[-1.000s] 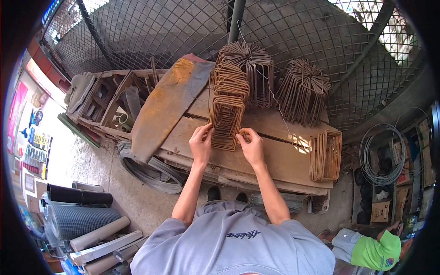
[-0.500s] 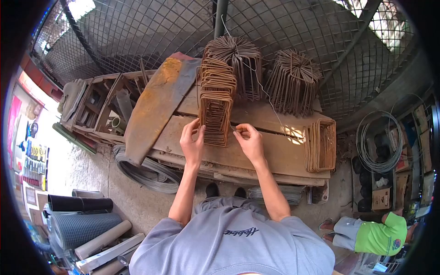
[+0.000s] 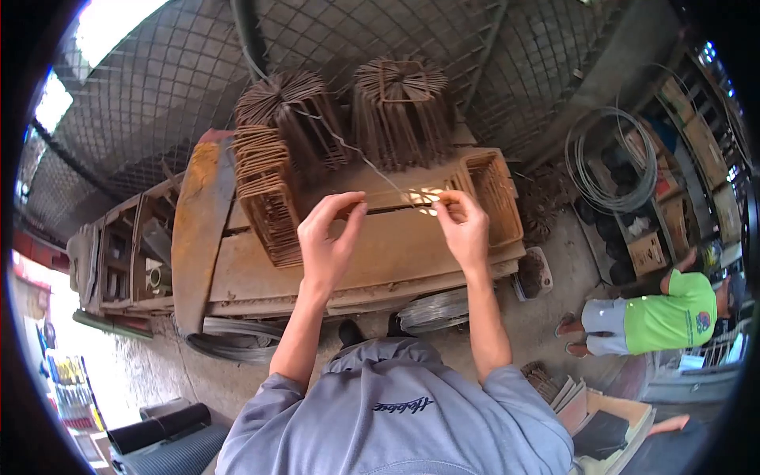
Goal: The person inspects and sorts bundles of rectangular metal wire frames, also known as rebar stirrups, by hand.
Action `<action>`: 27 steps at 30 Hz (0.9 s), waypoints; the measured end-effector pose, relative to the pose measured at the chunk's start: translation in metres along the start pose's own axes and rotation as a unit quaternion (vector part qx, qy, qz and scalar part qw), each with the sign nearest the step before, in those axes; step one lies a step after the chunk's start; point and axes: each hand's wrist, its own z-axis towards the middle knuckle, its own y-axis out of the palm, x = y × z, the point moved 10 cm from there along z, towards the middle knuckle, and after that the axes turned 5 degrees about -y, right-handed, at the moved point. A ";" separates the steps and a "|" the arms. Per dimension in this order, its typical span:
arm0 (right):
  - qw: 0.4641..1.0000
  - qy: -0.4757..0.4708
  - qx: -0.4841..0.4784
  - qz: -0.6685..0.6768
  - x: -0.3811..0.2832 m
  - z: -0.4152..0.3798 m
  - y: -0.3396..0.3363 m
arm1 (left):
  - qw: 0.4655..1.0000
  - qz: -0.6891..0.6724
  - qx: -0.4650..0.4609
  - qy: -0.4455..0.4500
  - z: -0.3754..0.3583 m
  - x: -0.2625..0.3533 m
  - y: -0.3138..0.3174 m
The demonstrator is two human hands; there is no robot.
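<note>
My left hand (image 3: pixel 328 237) is raised over the wooden table, thumb and forefinger apart, with nothing visible between them. To its left stands a row of rusty rectangular rebar stirrups (image 3: pixel 265 186). My right hand (image 3: pixel 465 233) has its thumb and fingers pinched together; whatever they hold is too small to make out. Right behind it sits another stack of rectangular stirrups (image 3: pixel 499 194), partly covered by the hand. A twisted pale wire (image 3: pixel 348 146) slants down from the fence and ends between my hands.
Two round bundles of stirrups (image 3: pixel 289 99) (image 3: pixel 400 83) stand at the back against the mesh fence (image 3: pixel 348 32). A bent metal sheet (image 3: pixel 198 237) lies on the table's left end. Wire coils (image 3: pixel 613 162) hang at right. A person in a green shirt (image 3: pixel 669 313) is nearby.
My hands have left the left stirrup row and moved right, the right hand now at the right stack. The view has swung to the right.
</note>
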 end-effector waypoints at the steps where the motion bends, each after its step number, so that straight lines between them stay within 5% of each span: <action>1: 1.000 -0.003 0.018 -0.018 0.009 0.003 -0.020 | 0.999 -0.013 -0.030 -0.026 0.001 -0.002 0.022; 6: 0.989 -0.001 0.095 -0.115 0.043 0.018 -0.110 | 0.973 -0.048 -0.164 -0.153 -0.007 -0.033 0.139; 12: 0.974 0.027 0.072 -0.214 0.080 0.035 -0.146 | 0.948 -0.012 -0.235 -0.213 -0.019 -0.067 0.236; 27: 0.980 0.026 0.013 -0.195 0.100 0.046 -0.143 | 0.951 0.031 -0.185 -0.246 -0.026 -0.090 0.266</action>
